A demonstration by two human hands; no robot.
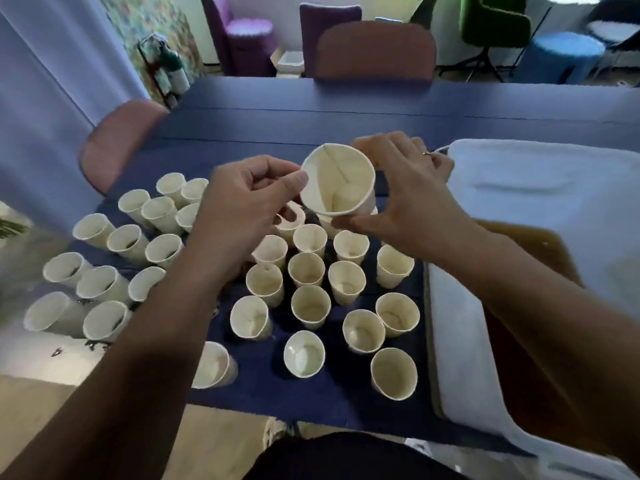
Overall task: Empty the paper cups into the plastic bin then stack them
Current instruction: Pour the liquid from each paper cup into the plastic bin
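A cream paper cup point(337, 178) is lifted above the blue table point(311, 109), tilted with its mouth toward me and its inside bare. My right hand point(405, 195) grips its far side and bottom rim with curled fingers and thumb. My left hand point(249, 199) pinches the cup's left rim between thumb and forefinger. Below the hands stand several upright paper cups point(306, 270); the group at the left point(104, 284) holds dark bits inside. The white plastic bin point(540, 216) lies at the right, close to my right hand.
Pink chairs stand at the table's left point(114, 143) and far side point(375, 50). Purple, green and blue seats fill the room behind. Small dark bits point(91, 344) lie by the leftmost cups. The table's far half point(381, 98) carries nothing.
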